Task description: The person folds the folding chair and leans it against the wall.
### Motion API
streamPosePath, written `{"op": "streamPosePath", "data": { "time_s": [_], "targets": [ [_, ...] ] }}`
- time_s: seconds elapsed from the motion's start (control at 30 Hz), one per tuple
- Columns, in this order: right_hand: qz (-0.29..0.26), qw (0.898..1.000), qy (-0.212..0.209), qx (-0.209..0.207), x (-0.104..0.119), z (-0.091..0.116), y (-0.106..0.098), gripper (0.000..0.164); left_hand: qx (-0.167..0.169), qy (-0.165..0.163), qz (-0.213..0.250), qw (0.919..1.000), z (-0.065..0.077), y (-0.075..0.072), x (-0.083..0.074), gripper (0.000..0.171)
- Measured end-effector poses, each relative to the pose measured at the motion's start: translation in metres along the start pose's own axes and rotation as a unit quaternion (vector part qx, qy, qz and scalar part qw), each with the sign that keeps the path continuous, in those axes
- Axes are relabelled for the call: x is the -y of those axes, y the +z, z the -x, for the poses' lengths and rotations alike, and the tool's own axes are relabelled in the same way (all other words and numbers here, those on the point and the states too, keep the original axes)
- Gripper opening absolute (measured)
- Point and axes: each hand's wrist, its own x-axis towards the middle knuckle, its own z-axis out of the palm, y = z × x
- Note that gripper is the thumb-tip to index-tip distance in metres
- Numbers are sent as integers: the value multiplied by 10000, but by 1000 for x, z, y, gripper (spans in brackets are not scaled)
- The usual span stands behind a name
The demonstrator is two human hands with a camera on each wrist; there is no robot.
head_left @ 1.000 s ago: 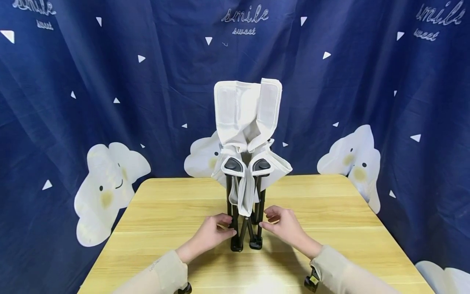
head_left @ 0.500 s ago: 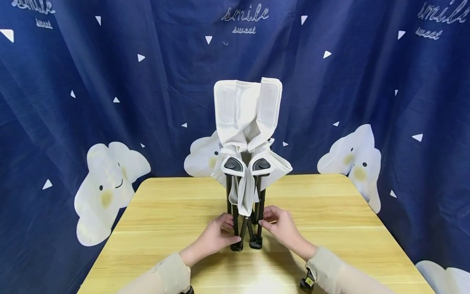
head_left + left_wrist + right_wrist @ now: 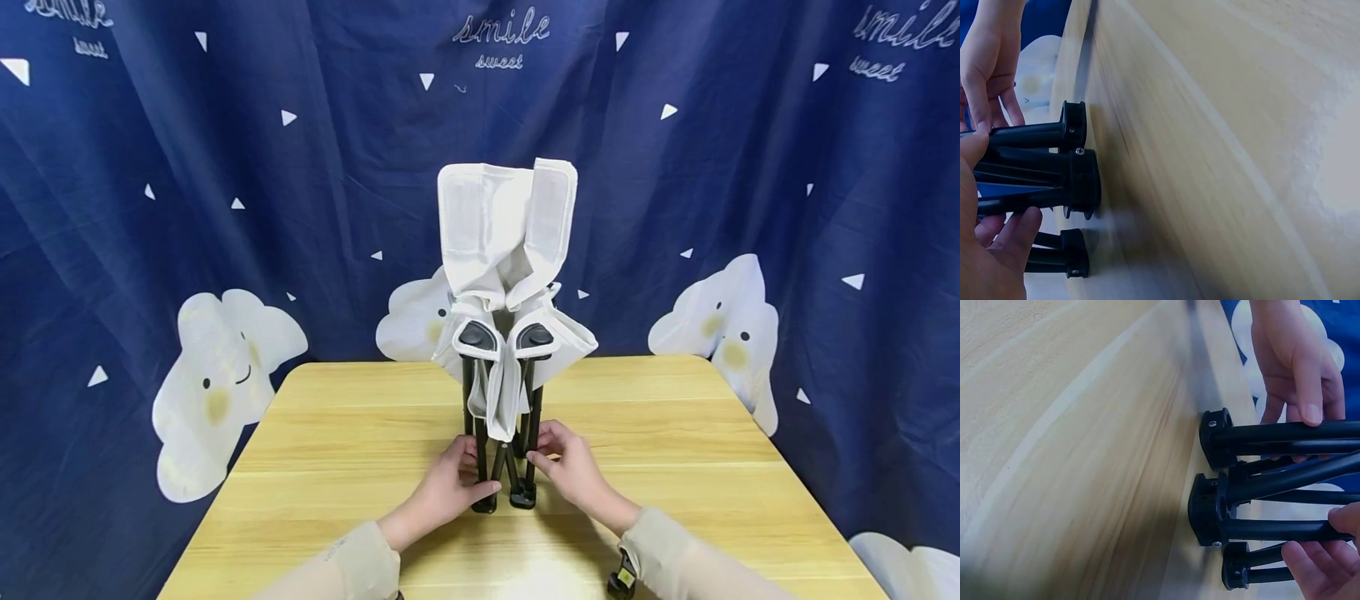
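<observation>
A folded camping chair (image 3: 480, 217) with white fabric and black tube legs stands upright in the middle of the wooden table (image 3: 337, 417). My left hand (image 3: 442, 487) holds its left legs low down, thumb across the front and fingers round the outer side. On the other side, my right hand (image 3: 577, 467) grips a right leg between thumb and fingers, just above the foot. Close up in the left wrist view, the black feet (image 3: 1082, 181) rest on the tabletop. The right wrist view shows the crossed leg tubes (image 3: 1291, 481) bunched together between both hands.
Behind the table hangs a dark blue curtain (image 3: 360, 150) printed with clouds and small triangles. The table's far edge lies a little behind the chair. A small black device (image 3: 622, 579) is worn at the right wrist.
My left hand has moved right and slightly forward, and its thumb now lies across the legs. My right hand has closed in slightly on the right leg. The chair stays put.
</observation>
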Motion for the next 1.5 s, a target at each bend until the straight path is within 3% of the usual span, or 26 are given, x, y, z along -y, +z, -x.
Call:
{"op": "streamPosePath", "data": {
  "time_s": [0.33,0.63,1.13,1.5],
  "targets": [
    [-21,9997,-213,-96,-3,0,3,24,-44,1,-40,10000,-2,3,-2,55],
    [-95,9999,-58,-86,-4,-3,4,25,-95,-9,-81,9999,-4,4,-5,52],
    [146,9989,-261,-353,-10,-13,6,24,-213,191,-381,9989,-17,5,5,49],
    [308,9976,-389,-477,-14,-22,6,24,-195,-21,-236,9995,-26,5,8,51]
  ]
}}
